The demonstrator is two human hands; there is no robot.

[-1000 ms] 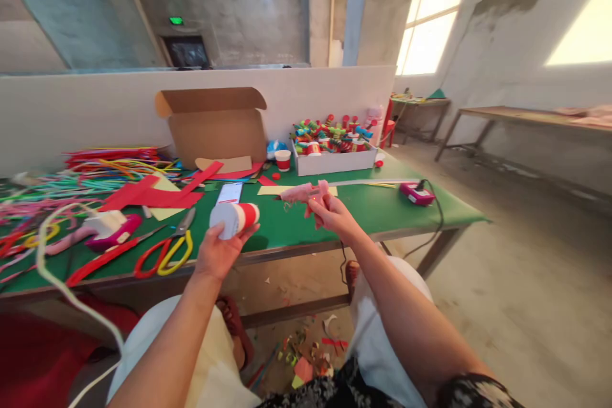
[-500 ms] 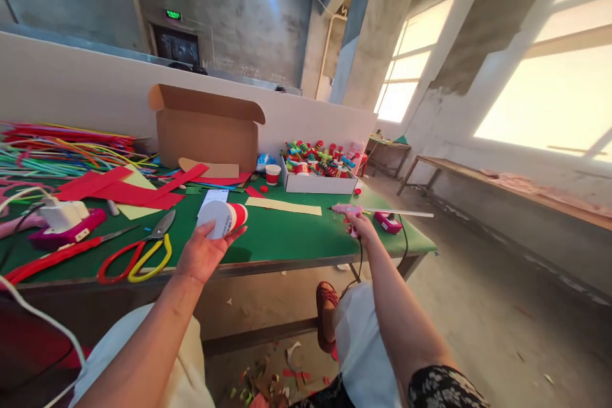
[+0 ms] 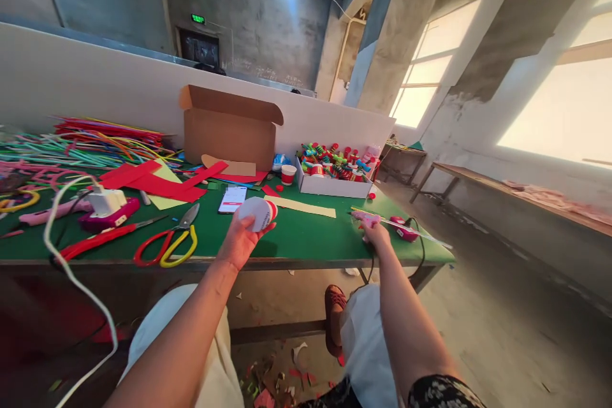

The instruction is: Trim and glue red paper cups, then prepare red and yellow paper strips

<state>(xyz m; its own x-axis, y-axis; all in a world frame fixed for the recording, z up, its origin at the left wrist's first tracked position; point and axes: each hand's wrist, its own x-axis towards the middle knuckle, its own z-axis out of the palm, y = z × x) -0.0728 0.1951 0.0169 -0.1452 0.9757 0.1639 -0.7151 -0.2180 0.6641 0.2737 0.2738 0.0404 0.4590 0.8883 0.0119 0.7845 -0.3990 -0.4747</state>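
Observation:
My left hand (image 3: 240, 241) is closed around a red and white paper cup (image 3: 256, 213), its round white end tilted up toward me. Over the right part of the table, my right hand (image 3: 379, 236) grips a pink glue gun (image 3: 369, 219). From the gun's back a long pale glue stick (image 3: 425, 237) sticks out to the right. Between the hands, a pale yellow paper strip (image 3: 306, 206) lies on the green tabletop (image 3: 306, 239). A phone (image 3: 233, 199) with a lit screen lies just behind the held cup.
Scissors (image 3: 174, 239), a red-handled tool (image 3: 102, 241) and a purple power strip (image 3: 108, 217) lie to the left. Behind are red paper strips (image 3: 162, 185), pipe cleaners (image 3: 86, 153), a cardboard box (image 3: 229, 140), another cup (image 3: 287, 174) and a white box (image 3: 335, 187) of colourful crafts.
The view has swung left, so the table appears farther right. The held cup's white end has turned more toward me. The glue gun's stick now slopes down to the right.

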